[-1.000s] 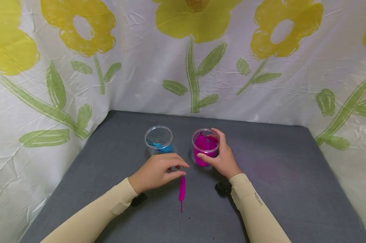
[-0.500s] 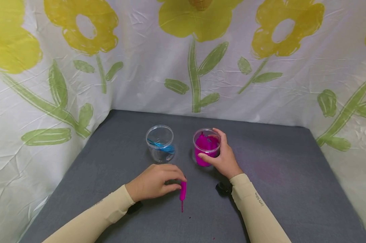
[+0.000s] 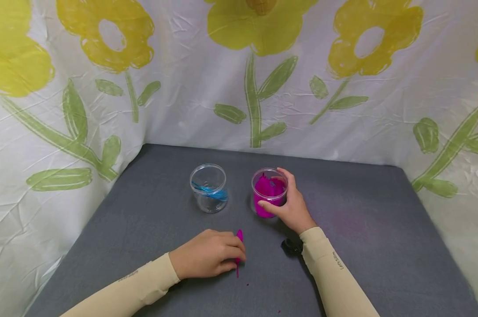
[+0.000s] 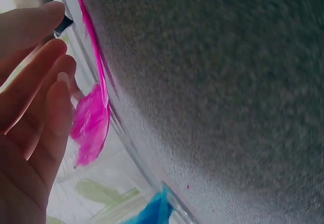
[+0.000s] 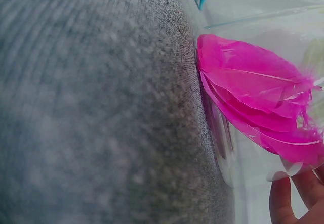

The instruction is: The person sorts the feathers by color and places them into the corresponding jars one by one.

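Note:
A single magenta feather [image 3: 239, 235] lies on the grey table in front of the two jars. My left hand [image 3: 209, 254] is over it, fingers bent loosely at its shaft end. In the left wrist view the thumb and fingertips stand apart beside the feather [image 4: 93, 128], not pinching it. Farther back, my right hand [image 3: 293, 209] grips a clear plastic jar [image 3: 269, 197] from its right side, thumb in front and fingers behind. Magenta feathers [image 5: 253, 82] fill much of this jar and show through its wall in the right wrist view.
Left of the held jar stands a second clear jar [image 3: 208, 165] with a few blue feathers [image 3: 215, 193] leaning inside. Small dark specks dot the grey tabletop [image 3: 342, 273] near its front. A white cloth [image 3: 183, 88] with printed yellow flowers walls in the back and sides.
My left hand has come down and toward me from in front of the blue-feather jar, onto the loose magenta feather. The right hand keeps its grip on its jar.

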The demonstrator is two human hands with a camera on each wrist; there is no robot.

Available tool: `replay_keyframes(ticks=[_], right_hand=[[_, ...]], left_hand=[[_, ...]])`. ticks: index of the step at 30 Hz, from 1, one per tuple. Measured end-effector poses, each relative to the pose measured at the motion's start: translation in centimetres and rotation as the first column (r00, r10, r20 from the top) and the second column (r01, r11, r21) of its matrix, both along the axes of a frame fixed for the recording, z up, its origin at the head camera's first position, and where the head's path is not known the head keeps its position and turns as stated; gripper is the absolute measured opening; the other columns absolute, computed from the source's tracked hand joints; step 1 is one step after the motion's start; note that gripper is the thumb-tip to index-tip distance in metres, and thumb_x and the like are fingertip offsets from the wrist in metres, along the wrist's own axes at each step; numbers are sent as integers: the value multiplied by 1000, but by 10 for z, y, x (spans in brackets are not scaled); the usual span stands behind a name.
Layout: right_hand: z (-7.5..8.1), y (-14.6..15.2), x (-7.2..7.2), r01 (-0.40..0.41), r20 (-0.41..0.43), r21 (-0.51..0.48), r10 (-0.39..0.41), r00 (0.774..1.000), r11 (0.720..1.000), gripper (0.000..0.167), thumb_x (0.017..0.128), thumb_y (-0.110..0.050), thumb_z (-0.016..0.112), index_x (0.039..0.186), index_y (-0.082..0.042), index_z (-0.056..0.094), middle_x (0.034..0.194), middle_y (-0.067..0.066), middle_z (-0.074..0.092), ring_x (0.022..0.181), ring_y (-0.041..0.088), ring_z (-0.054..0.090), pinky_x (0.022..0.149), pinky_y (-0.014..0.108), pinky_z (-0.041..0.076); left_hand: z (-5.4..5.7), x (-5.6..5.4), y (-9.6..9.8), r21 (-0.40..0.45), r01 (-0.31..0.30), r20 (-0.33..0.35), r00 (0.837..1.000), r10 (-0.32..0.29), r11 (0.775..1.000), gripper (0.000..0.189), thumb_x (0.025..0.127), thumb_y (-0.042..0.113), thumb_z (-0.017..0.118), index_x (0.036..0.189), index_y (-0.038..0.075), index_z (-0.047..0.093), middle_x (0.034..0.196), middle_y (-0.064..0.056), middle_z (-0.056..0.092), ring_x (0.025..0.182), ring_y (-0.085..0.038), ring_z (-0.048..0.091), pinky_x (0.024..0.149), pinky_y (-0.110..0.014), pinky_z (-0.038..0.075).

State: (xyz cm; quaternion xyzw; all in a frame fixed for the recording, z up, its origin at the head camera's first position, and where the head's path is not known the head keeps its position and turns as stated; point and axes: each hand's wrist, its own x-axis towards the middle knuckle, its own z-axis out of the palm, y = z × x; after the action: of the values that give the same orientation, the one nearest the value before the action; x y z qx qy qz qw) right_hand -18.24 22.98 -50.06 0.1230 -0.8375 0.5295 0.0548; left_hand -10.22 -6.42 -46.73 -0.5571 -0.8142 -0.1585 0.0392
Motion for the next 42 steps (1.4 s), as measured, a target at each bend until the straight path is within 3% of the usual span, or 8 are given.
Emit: replay_keyframes(ticks=[9,20,28,42], right_hand=[[0,0,-1,-1,-6,-2,1,1000,1000,103,85,-39,93,164,-40,26,158,-1,54,147,23,52,114,58,53],[0,-1,-1,0,-8,4,0,1000,1000,104,85,-40,93,164,-40,25,159,0,55,147,24,52,115,58,53],[0,-1,-1,-2,-7,-7,2,1000,1000,104,85,-39,94,164,-39,26,158,-1,55,146,24,53,115,58,53],[0,-1,1,2,-5,1,-2,1000,1000,105,85,-41,94,164,-41,25,158,0,54,146,24,53,115,58,53]], left_hand=[[-3,1,3,-50,33,-55,998,-36,998,13,92,23,86,103,28,83,107,20,74,99,1,67,81,-18,57],[2,1,11,-99,80,-127,988,-93,992,12,95,19,83,100,30,85,101,19,74,97,0,68,82,-19,59],[4,4,21,-200,100,-253,956,-150,975,16,98,21,78,92,35,83,94,19,72,83,-2,62,68,-19,52],[8,8,31,-232,84,-352,922,-164,969,20,96,24,80,79,34,79,81,17,65,72,-4,56,56,-19,40]])
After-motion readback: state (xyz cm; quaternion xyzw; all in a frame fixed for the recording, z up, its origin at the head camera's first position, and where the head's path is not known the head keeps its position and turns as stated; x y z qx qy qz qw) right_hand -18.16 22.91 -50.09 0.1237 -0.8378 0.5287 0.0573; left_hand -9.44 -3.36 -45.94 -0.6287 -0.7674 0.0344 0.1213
